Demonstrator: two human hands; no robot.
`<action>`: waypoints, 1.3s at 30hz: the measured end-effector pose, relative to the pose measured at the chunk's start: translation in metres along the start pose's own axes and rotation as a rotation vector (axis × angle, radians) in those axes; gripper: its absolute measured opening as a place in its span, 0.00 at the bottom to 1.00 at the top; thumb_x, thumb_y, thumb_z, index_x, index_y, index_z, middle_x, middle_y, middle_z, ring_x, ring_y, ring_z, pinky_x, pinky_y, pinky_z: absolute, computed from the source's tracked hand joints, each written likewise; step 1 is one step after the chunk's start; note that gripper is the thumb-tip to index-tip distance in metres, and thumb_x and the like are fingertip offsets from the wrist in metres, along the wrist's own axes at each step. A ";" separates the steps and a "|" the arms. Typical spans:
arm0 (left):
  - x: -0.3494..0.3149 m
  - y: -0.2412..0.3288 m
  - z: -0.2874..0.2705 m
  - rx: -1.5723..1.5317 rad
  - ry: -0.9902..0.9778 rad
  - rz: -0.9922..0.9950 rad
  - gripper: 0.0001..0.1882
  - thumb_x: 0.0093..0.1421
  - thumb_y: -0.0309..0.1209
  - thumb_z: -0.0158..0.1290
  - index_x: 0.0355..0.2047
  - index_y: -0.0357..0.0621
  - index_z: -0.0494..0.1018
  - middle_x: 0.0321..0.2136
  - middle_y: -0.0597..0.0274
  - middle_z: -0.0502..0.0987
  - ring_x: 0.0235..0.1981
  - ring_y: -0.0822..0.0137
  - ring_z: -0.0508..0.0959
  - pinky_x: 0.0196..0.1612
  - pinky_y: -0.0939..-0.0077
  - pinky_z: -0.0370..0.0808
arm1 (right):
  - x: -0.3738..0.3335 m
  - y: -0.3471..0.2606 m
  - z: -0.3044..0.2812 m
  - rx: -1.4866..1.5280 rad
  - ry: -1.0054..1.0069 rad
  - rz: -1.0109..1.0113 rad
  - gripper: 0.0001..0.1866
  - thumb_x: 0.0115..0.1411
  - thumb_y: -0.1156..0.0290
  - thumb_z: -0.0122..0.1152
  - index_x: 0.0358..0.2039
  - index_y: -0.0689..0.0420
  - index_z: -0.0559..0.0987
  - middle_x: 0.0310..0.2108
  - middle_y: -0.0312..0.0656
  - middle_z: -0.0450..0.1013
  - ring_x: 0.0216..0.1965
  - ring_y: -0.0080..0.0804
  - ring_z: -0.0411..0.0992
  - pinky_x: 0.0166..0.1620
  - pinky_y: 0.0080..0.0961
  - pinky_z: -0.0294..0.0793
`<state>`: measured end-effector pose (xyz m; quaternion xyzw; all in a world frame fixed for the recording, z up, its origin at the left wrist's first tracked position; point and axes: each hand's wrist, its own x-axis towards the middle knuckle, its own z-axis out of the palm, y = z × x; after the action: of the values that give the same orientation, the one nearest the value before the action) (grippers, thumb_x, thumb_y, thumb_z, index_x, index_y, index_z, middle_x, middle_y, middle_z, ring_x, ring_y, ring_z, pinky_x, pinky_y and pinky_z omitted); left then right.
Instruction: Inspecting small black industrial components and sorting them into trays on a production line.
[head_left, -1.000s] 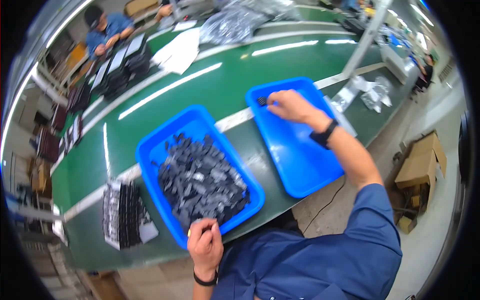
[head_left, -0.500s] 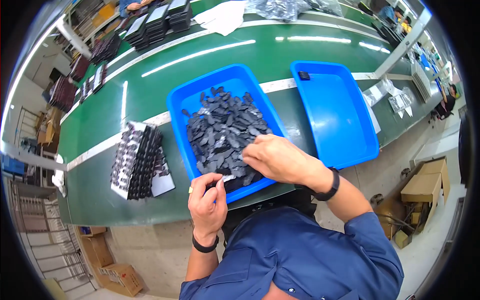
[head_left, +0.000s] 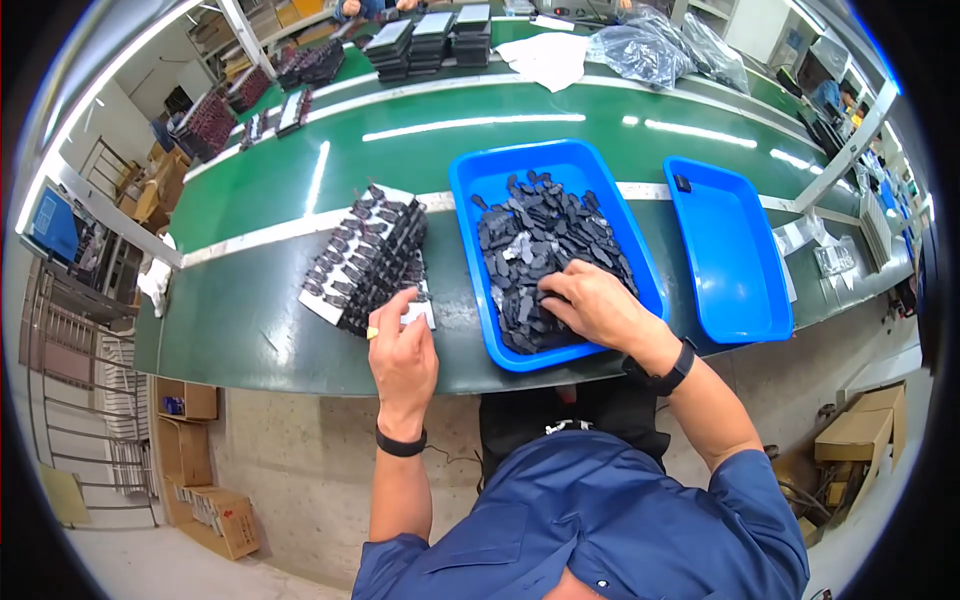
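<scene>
A blue tray (head_left: 474, 250) holds a heap of small flat black pieces (head_left: 545, 240) with a few clear plastic scraps among them. My right hand (head_left: 600, 308) is over the right near part of the heap, fingers curled together at the pieces; whatever is between the fingertips is hidden. My left hand (head_left: 403, 365) is left of the tray, at the near edge of a stack of white sheets (head_left: 365, 255) set with rows of small black parts. Its fingers are partly bent and apart, with nothing visible in them.
To the right stands a second blue tray (head_left: 735, 260) with a small black bundle (head_left: 683, 184) in its far left corner. Across the green table (head_left: 240, 330) lie a white cloth (head_left: 543, 55), plastic bags (head_left: 645, 55) and stacked dark panels (head_left: 430, 45). Another person's hands (head_left: 352, 8) are at the far edge.
My left hand has left the tray's near left corner and reached the stack of sheets, its fingers loosening. My right hand stays at the heap. The view has swung left.
</scene>
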<state>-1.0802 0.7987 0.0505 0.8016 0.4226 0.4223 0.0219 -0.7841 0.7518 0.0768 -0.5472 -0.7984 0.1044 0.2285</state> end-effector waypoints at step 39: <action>0.046 -0.078 -0.075 -0.194 0.167 -0.660 0.19 0.55 0.28 0.70 0.44 0.36 0.78 0.40 0.63 0.81 0.38 0.72 0.77 0.42 0.75 0.75 | -0.044 -0.002 -0.031 0.496 0.220 0.434 0.04 0.59 0.76 0.68 0.33 0.62 0.81 0.21 0.40 0.75 0.22 0.24 0.72 0.29 0.24 0.70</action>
<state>-1.1703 0.8567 0.0987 0.5786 0.6173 0.4948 0.1984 -0.7582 0.7080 0.0940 -0.6399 -0.5844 0.2817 0.4119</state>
